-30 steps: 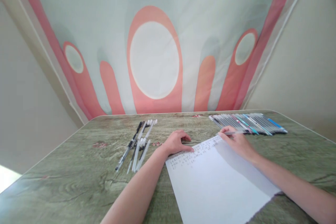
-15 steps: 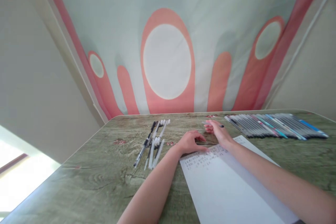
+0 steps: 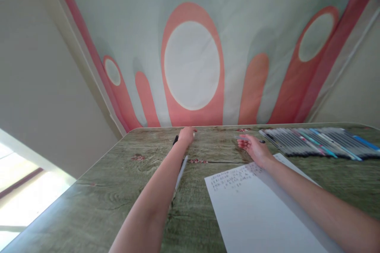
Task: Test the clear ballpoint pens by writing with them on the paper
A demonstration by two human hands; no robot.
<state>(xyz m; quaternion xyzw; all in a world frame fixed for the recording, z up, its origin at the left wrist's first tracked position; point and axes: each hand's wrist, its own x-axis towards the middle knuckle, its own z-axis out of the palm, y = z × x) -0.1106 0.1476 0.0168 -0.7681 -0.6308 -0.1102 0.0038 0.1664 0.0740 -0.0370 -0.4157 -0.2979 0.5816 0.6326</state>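
Note:
My left hand (image 3: 187, 136) is at the far part of the table, over the far end of the loose pen parts; most of its fingers are hidden, and a small white end shows beside them. Under and beside my left forearm lies a clear pen barrel (image 3: 181, 172), and a black pen tip (image 3: 175, 139) peeks out at the wrist. My right hand (image 3: 253, 148), fingers curled, holds a slim pen (image 3: 262, 141) crosswise above the far edge of the paper. The white sheet of paper (image 3: 252, 209) has several handwritten lines along its far end.
A long row of pens (image 3: 314, 142), mostly clear with dark ends and a few coloured ones, lies at the right. The wood-patterned table (image 3: 97, 201) ends at a wall with a pink and pale-green covering (image 3: 231, 47).
My left hand has left the paper's far edge and moved left and away, onto the pen parts, now largely covered by my arm. My right hand keeps its pen.

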